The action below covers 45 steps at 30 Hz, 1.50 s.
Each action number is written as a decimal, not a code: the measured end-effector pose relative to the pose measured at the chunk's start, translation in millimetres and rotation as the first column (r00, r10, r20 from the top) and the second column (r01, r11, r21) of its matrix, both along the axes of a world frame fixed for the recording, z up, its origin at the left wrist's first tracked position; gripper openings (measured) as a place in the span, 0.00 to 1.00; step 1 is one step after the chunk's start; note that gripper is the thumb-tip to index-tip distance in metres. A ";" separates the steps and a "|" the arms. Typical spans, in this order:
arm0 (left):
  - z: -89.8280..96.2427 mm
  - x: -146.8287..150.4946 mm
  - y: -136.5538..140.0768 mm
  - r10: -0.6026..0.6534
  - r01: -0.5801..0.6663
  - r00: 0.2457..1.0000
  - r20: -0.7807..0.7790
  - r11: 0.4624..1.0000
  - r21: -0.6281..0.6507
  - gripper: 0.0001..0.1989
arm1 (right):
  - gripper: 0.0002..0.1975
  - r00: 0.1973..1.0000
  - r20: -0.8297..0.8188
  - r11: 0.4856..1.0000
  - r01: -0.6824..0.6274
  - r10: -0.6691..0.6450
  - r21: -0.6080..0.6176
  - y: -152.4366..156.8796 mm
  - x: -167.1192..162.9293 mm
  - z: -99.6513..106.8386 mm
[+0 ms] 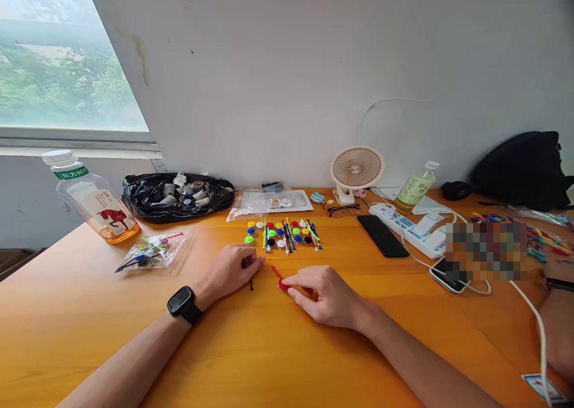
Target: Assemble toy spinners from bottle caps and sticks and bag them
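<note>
The right hand (329, 294) was poised low over the wooden surface (224, 360), its grip pinching the edge of a red disc (282, 285) between thumb and index finger. The disc sat on the surface, right of the left hand and nearer the wearer than the sorted pieces; a red arrow (277, 272) ran across it, its tip pointing away and to the left.

The left hand (233, 269), with a black smartwatch (181, 302) on the wrist, rested on the surface with curled fingers. A thin black stick (252, 285) stuck out from beneath it; whether that grip was pressed together on the stick, I could not tell.

Just beyond the hands lay coloured discs (271, 233) in short rows, with bundles of coloured plastic arrows (288, 236) between and beside them. To the left, a clear plastic bag (155, 251) of similar pieces lay near a tilted-looking bottle (96, 201) of amber drink. Toward the wall stood an open black plastic bag (177, 195) and a small fan (357, 167), with eyeglasses (343, 209) near its base. A black smartphone (382, 236) lay beside a white power strip (408, 230). At the far right, another person's arm (557, 324) was partly visible.
</note>
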<state>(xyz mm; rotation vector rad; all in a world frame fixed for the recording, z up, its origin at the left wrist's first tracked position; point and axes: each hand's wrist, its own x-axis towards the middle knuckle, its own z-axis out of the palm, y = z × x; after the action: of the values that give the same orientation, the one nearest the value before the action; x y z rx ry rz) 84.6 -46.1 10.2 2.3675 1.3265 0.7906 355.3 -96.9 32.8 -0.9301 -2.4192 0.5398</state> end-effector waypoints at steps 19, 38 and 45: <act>2.2 20.0 -25.1 -0.207 0.222 0.956 0.206 0.974 -0.054 0.14 | 0.11 0.929 0.229 0.956 0.279 -0.292 0.087 19.1 34.7 14.4; 5.3 23.7 -21.2 -0.208 0.224 0.973 -0.104 0.958 0.179 0.08 | 0.17 0.985 0.169 0.995 -0.042 0.026 0.094 -5.5 -2.1 5.5; -5.0 21.4 -16.3 -0.111 0.104 0.993 0.037 0.983 0.149 0.08 | 0.16 0.973 0.229 0.991 -0.016 -0.014 0.131 -1.9 2.8 5.7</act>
<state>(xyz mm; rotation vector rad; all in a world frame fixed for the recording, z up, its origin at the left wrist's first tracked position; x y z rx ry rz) 106.0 -62.4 5.3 2.4938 1.1475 0.9332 358.1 -98.8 38.5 -0.9806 -2.6236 0.2798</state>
